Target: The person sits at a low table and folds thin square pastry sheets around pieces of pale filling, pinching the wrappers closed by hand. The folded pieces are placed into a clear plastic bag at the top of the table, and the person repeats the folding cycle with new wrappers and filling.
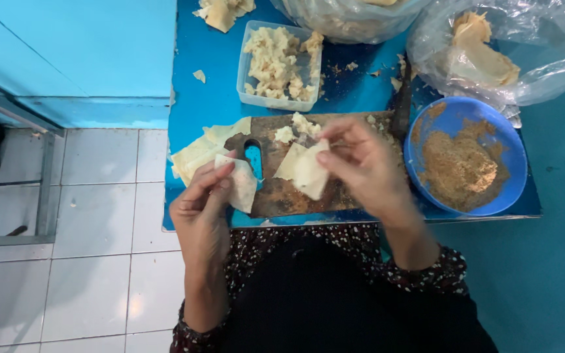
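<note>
Two pale, thin, square dough wrappers sit above the wooden cutting board (289,189) on the blue desk (210,98). The left hand (204,202) pinches one wrapper (243,186); the right hand (361,163) pinches the other wrapper (305,170), fingers closed.

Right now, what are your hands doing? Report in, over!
Left hand pinching one dough sheet. Right hand holding another sheet over the cutting board. Nothing blocking.

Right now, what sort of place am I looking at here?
Probably a small home or street-food prep spot. A worn wooden cutting board sits on a blue table over white floor tiles, with a stack of thin dough wrappers, a blue bowl of brown crumbs and a clear tub of filling.
</note>
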